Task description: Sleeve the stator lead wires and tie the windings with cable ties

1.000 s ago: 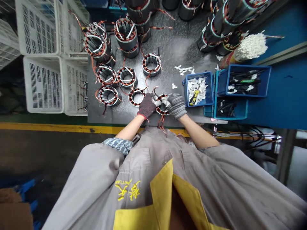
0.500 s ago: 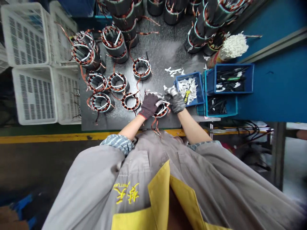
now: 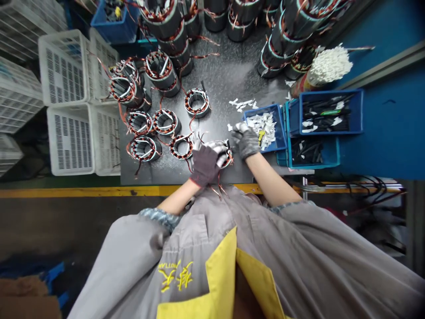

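My left hand (image 3: 206, 163), in a dark glove with pale fingertips, lies closed over a small wound stator (image 3: 229, 158) near the table's front edge. It covers much of the ring; copper leads hang toward my apron. My right hand (image 3: 246, 141), in a grey glove, is curled beside the blue bin of white pieces (image 3: 270, 126). A small white piece (image 3: 229, 127) shows at its fingertips, apparently pinched. Left of my left hand sits another stator with a copper winding (image 3: 181, 147), and a further stator (image 3: 197, 103) stands behind.
Several more stators (image 3: 144, 149) stand at the left, with taller stacks (image 3: 171, 26) behind. Loose white scraps (image 3: 244, 104) lie on the table (image 3: 226, 75). Bins of black pieces (image 3: 327, 113) and a bundle of white sticks (image 3: 330, 66) are right. White crates (image 3: 71, 146) stand left.
My left hand has come nearer the table's front edge and covers more of the stator. My right hand stays by the blue bin. The camera view has shifted, showing more at the left.
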Demonstrator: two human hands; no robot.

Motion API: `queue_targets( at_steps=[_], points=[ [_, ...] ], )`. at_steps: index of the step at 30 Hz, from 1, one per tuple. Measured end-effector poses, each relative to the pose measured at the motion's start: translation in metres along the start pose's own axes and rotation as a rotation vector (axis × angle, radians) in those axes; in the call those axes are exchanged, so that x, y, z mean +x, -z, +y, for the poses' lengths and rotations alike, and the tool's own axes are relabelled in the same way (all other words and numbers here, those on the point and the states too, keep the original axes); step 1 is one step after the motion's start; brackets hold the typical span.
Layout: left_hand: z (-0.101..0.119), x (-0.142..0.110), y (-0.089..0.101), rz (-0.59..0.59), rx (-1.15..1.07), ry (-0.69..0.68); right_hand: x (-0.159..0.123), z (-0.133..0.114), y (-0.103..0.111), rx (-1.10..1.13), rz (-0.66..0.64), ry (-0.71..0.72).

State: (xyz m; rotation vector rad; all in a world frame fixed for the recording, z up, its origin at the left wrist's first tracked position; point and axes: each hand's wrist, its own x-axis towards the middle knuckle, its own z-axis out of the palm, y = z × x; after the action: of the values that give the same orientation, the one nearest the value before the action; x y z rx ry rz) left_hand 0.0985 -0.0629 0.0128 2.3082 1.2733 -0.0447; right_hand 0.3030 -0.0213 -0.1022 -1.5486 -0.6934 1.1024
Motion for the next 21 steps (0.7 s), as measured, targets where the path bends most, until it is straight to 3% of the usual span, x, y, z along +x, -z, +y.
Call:
queue_targets(
  at_steps=[4, 7, 11, 14, 17, 21],
  points=[
    [0.011, -0.010, -0.010, -0.271, 0.128, 0.070, -0.021, 0.004, 0.051, 0.069, 0.101, -0.089],
    [-0.001, 0.011, 0.007, -0.349, 0.045, 0.097, -0.037, 0.009, 0.063, 0.076, 0.075, -0.094],
    [-0.024, 0.051, 0.063, -0.223, -0.275, 0.155, -0.063, 0.012, 0.070, 0.193, 0.157, -0.143],
    [-0.037, 0.087, 0.095, -0.008, -0.079, 0.225, -0.081, 0.009, 0.075, 0.301, 0.309, -0.217],
    [-0.054, 0.132, 0.102, 0.106, 0.199, 0.268, -0.093, -0.001, 0.071, 0.361, 0.403, -0.279],
    [-0.079, 0.177, 0.094, 0.021, 0.246, 0.275, -0.094, -0.016, 0.060, 0.233, 0.341, -0.228]
  ],
)
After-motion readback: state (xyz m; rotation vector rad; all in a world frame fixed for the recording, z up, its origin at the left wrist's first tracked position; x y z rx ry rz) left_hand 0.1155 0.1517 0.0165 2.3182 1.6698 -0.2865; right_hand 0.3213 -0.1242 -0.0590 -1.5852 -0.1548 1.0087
